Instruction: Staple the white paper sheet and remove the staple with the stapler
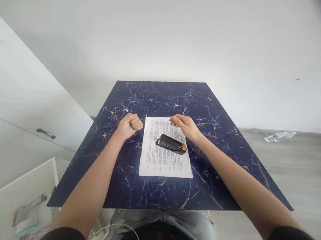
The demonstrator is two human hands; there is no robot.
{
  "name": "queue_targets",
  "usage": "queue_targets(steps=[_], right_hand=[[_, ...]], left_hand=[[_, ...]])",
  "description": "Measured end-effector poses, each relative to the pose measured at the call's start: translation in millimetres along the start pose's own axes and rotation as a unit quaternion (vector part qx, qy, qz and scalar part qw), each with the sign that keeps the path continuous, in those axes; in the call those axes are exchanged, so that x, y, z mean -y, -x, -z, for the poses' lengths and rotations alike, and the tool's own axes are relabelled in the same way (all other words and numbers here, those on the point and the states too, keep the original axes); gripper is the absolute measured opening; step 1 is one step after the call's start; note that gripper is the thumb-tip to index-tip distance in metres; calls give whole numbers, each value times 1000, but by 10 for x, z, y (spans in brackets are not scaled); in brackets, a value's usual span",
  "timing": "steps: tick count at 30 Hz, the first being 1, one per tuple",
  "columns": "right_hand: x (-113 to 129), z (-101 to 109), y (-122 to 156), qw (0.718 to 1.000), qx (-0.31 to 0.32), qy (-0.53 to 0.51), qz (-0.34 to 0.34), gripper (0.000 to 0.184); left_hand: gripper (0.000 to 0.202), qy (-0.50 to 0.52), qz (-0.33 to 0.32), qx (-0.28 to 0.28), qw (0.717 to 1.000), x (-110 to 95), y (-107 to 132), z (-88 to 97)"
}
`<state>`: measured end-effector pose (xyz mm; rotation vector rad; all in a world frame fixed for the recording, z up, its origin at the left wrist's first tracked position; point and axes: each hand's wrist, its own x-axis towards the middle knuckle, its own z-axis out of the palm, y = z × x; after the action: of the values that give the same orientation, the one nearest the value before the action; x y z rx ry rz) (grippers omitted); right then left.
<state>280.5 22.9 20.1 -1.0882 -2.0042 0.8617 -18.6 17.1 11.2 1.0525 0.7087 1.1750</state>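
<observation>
A printed sheet of paper (162,160) lies in the middle of a dark blue marble-patterned table (216,138). A black stapler with an orange end (171,144) lies across the sheet. My left hand (129,126) rests on the table just left of the paper's top corner, curled in a fist with nothing visible in it. My right hand (184,125) rests on the paper's top right corner, fingers bent down and pressing the sheet, just above the stapler.
A small pale scrap (126,110) lies on the table beyond my left hand. A white cabinet with a dark handle (46,133) stands at the left. A white pegboard (14,194) lies low left. A plastic bottle (280,135) lies on the floor at right.
</observation>
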Motion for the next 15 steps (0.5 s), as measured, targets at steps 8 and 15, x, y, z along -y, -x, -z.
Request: queue_targets(steps=[8,15], right_hand=[[321,-210,583,984,49,152,75,33],[220,-409,639,966,57,239,84,27]], left_hand=[[42,-546,-138,-93,821,500,-119,-564],[39,-753,-142,-51,641,621,-91,-558]])
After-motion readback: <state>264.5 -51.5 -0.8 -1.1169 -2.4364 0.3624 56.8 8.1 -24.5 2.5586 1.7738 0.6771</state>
